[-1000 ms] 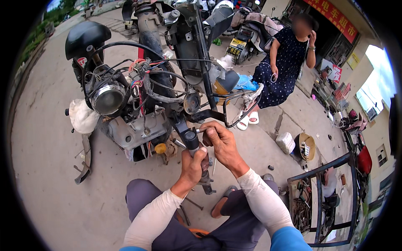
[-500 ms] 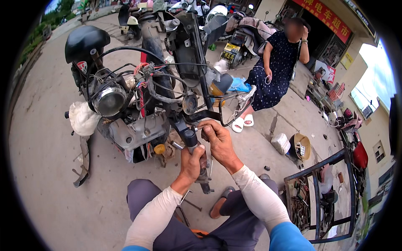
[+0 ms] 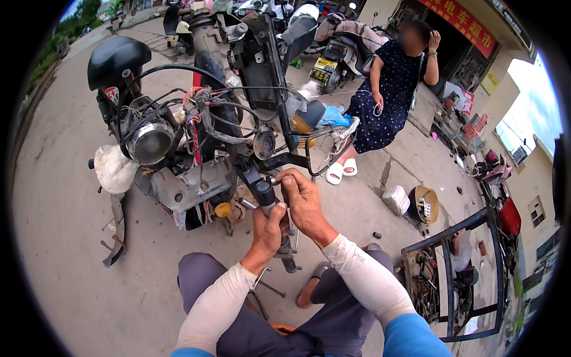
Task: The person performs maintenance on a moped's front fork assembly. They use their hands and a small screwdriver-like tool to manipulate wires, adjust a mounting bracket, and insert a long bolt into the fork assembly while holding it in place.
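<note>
A partly stripped motorbike (image 3: 190,189) stands before me, its round headlight (image 3: 150,143) and loose wiring exposed. My left hand (image 3: 266,229) is closed around a dark shock absorber (image 3: 260,188) that slants down towards me, its lower end showing below the fist. Just above, my right hand (image 3: 302,201) has its fingers pinched at a small metal bolt (image 3: 274,181) beside the shock absorber's black upper end. Fingers hide part of the bolt. Close to my left hand, a shiny metal rod end (image 3: 247,203) sticks out; whether it touches the hand I cannot tell.
A person (image 3: 389,89) in a dark dress sits at the back right. Nearby are a white jug (image 3: 396,200) and a tan basin (image 3: 424,204). At right stands a metal-framed rack (image 3: 445,243) with tools. A curved metal part (image 3: 118,231) lies left; a bent rod (image 3: 270,289) lies near my knees.
The view has shifted slightly, so the motorbike appears a little further left. Both hands keep nearly the same hold, with the right fingers still at the bolt.
</note>
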`<state>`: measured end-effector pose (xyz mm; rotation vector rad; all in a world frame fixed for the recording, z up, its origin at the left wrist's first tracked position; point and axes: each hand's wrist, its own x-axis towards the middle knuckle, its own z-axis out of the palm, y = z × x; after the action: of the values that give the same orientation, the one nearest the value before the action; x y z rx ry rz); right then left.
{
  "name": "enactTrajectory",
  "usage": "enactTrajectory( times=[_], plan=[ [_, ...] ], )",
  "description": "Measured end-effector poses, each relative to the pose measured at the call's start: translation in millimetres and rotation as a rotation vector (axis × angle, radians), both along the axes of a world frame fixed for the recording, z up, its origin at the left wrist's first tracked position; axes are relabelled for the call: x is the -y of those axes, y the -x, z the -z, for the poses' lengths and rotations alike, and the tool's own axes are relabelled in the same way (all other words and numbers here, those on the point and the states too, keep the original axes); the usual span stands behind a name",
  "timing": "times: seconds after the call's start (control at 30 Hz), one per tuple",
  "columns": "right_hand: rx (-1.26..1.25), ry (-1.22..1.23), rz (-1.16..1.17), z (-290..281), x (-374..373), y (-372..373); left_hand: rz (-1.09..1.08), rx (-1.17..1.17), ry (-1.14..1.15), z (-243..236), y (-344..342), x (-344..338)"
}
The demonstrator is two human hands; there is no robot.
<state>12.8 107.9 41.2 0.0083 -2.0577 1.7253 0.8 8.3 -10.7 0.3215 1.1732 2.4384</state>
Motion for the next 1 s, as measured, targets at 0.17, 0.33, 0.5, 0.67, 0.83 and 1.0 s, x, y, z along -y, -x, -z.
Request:
enactTrajectory(
  times=[0.17, 0.33, 0.5, 0.67, 0.83, 1.0],
  plan=[
    [0.399, 0.148, 0.063, -48.6, 16.0, -7.5, -0.02, -0.076, 0.022, 2.3, 3.8, -2.7],
    [0.646, 0.267, 0.059, -73.3, 25.3, -6.8, 0.019, -0.07, 0.053, 6.6, 8.2, 6.3],
    [0.396, 0.364, 0.109, -44.6, 10.8, -15.9, 0.11, -0.124, 0.101, 7.9, 5.2, 5.0],
    [0.33, 0.222, 0.079, -38.6, 9.6, -33.5, -0.018, -0.149, 0.147, -2.8, 4.8, 5.1],
    [0.344, 0.215, 0.028, -13.9, -25.3, -48.9, 0.015, -0.238, 0.154, 4.9, 12.9, 18.4],
    [0.402, 0.375, 0.079, 12.9, -73.7, -64.6, 0.08, -0.322, 0.095, 48.1, 11.4, 45.8]
  ],
)
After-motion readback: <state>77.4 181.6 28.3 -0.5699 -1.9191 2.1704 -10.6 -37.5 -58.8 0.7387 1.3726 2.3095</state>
